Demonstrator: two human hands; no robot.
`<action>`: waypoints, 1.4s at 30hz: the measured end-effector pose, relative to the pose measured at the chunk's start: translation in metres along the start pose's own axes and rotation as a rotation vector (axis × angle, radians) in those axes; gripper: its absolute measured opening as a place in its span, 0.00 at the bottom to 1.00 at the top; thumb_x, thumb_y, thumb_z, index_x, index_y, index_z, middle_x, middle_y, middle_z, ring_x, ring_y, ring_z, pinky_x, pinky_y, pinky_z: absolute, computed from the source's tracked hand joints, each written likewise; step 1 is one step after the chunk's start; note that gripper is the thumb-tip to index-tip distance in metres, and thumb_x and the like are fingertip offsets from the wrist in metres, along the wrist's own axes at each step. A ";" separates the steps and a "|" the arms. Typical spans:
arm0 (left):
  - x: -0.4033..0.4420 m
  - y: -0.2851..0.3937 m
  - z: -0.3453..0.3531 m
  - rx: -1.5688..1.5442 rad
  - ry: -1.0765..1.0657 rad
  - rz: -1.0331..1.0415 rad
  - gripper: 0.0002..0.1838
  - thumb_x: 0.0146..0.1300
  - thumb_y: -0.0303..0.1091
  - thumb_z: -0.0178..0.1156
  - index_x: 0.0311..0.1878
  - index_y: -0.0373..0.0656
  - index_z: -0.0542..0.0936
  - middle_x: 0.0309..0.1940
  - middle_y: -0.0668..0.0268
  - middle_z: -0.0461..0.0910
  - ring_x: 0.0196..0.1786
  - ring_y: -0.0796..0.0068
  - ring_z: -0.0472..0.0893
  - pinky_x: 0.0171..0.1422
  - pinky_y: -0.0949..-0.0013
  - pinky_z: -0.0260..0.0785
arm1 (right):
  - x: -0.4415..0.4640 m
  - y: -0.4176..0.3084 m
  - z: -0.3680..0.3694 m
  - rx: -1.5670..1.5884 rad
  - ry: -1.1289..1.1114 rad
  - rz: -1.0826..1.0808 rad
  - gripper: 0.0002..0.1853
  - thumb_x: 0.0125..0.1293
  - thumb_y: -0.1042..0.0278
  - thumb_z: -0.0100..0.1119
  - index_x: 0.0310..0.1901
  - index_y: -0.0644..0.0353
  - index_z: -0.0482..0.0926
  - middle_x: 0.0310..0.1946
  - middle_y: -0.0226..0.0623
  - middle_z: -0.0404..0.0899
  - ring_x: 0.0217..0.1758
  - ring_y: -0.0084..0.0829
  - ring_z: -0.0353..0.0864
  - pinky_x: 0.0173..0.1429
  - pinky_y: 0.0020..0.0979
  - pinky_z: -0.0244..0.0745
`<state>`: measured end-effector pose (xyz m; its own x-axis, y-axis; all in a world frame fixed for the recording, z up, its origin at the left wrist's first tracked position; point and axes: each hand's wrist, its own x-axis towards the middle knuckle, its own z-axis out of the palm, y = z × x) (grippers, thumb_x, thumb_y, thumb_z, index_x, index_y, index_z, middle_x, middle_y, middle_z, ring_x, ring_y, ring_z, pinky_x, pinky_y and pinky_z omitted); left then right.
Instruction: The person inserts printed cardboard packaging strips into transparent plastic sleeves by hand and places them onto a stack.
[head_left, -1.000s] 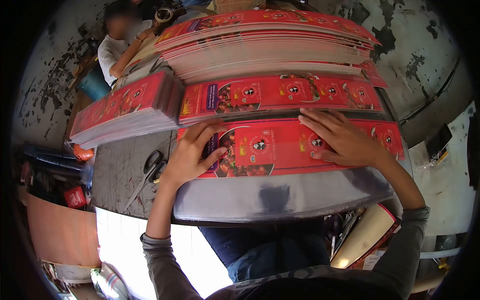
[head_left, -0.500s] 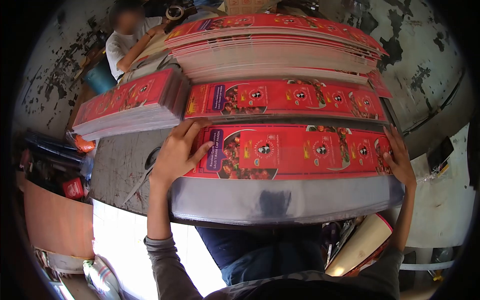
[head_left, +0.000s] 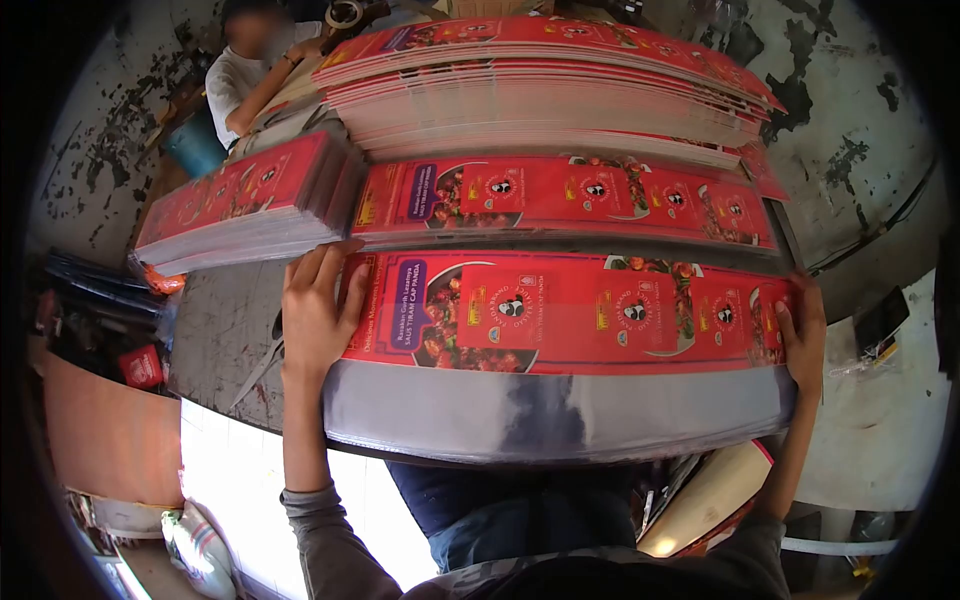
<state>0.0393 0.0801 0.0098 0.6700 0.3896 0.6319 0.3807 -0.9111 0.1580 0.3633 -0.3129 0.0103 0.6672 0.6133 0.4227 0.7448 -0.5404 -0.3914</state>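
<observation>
A long red printed strip of packaging [head_left: 570, 310] lies lengthwise in front of me, its food pictures and panda logos face up. Beneath and nearer to me, glossy clear plastic sheeting [head_left: 640, 415] shows along the table's front edge. My left hand [head_left: 322, 305] rests at the strip's left end, open, with the thumb apart from the bent fingers. At the opposite end lies my right hand [head_left: 803, 330], also open, its thumb by the printed surface and its fingers along the edge. Scissors [head_left: 262, 375] lie left of my left hand, their handle partly hidden behind it.
Behind the strip lies another row of red printed strips [head_left: 540, 200]. A tall stack of them [head_left: 560, 105] stands farther back, and a shorter stack [head_left: 240, 200] sits at the left. At the back left, a person in a white shirt [head_left: 235, 90] is beside the table.
My left hand has slid left off the printed surface to the strip's end. My right hand has shifted slightly outward. The view has moved a little.
</observation>
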 end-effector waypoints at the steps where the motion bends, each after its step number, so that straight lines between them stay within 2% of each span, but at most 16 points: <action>1: 0.001 0.002 -0.001 0.011 0.006 0.029 0.09 0.56 0.30 0.57 0.40 0.40 0.77 0.33 0.61 0.77 0.38 0.60 0.76 0.48 0.63 0.63 | 0.000 0.002 0.001 -0.022 0.021 -0.001 0.19 0.61 0.66 0.50 0.52 0.66 0.67 0.55 0.51 0.66 0.59 0.48 0.66 0.62 0.36 0.59; 6: 0.001 -0.001 -0.001 0.054 0.037 0.117 0.09 0.55 0.29 0.58 0.40 0.41 0.77 0.31 0.62 0.77 0.36 0.61 0.76 0.47 0.64 0.64 | -0.001 -0.001 0.000 -0.109 0.033 -0.030 0.18 0.62 0.66 0.50 0.51 0.67 0.68 0.54 0.51 0.66 0.58 0.48 0.66 0.61 0.37 0.60; 24: 0.000 -0.002 0.001 0.028 0.022 0.043 0.09 0.56 0.29 0.57 0.41 0.40 0.77 0.31 0.59 0.79 0.36 0.58 0.78 0.43 0.62 0.68 | 0.002 0.006 0.001 -0.048 0.052 0.015 0.15 0.63 0.67 0.48 0.49 0.65 0.69 0.47 0.46 0.69 0.51 0.44 0.70 0.56 0.33 0.62; 30: 0.000 -0.003 0.003 -0.057 0.032 0.008 0.07 0.57 0.30 0.56 0.38 0.41 0.77 0.30 0.59 0.79 0.31 0.59 0.78 0.35 0.63 0.70 | 0.005 0.012 -0.003 -0.080 -0.030 -0.006 0.14 0.62 0.68 0.49 0.48 0.65 0.70 0.43 0.46 0.69 0.50 0.42 0.70 0.55 0.31 0.62; 32: 0.001 -0.001 0.003 -0.070 0.040 0.021 0.05 0.57 0.30 0.56 0.36 0.41 0.77 0.29 0.61 0.78 0.29 0.59 0.78 0.32 0.64 0.70 | 0.006 0.017 -0.005 0.000 -0.083 0.036 0.13 0.62 0.69 0.50 0.47 0.65 0.71 0.43 0.45 0.69 0.49 0.39 0.71 0.54 0.29 0.62; 42: 0.001 0.001 0.003 -0.018 0.040 0.010 0.02 0.57 0.29 0.55 0.31 0.42 0.75 0.24 0.65 0.75 0.28 0.64 0.76 0.29 0.64 0.68 | 0.003 0.014 -0.003 0.166 0.013 0.016 0.13 0.61 0.72 0.51 0.47 0.66 0.71 0.45 0.41 0.70 0.50 0.34 0.71 0.55 0.27 0.62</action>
<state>0.0422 0.0802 0.0085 0.6476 0.3746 0.6635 0.3619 -0.9175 0.1648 0.3762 -0.3199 0.0082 0.6801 0.5970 0.4255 0.7224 -0.4470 -0.5276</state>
